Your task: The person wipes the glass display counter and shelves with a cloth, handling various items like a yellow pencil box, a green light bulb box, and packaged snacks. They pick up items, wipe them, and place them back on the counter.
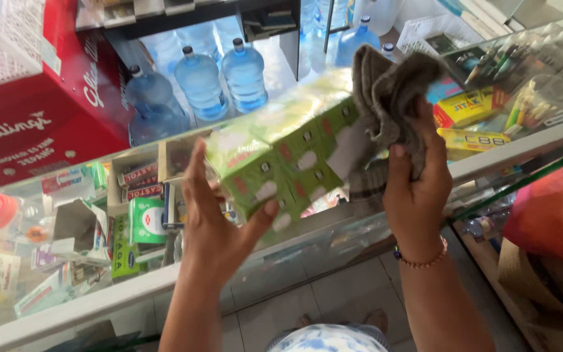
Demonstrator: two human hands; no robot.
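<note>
A green pack of small boxes [281,153], wrapped in clear film, is held up above the glass display counter [360,215]. The pack is gripped by the left hand [213,218] at its lower left corner, thumb pressed to the near face and fingers spread behind it. A grey-brown cloth [389,91] is clutched in the right hand [418,189], fingers closed round its lower folds; the cloth is pressed against the right end of the pack and is bunched above it. A beaded bracelet [421,261] is worn on the right wrist. Inside the counter, small cartons and packets [138,215] are seen at left, and yellow boxes with pens [474,107] at right. Behind the counter, blue water jugs [219,78] are stood on the floor beside a red cooler box [40,111]. The pack is blurred; its print cannot be made out.
</note>
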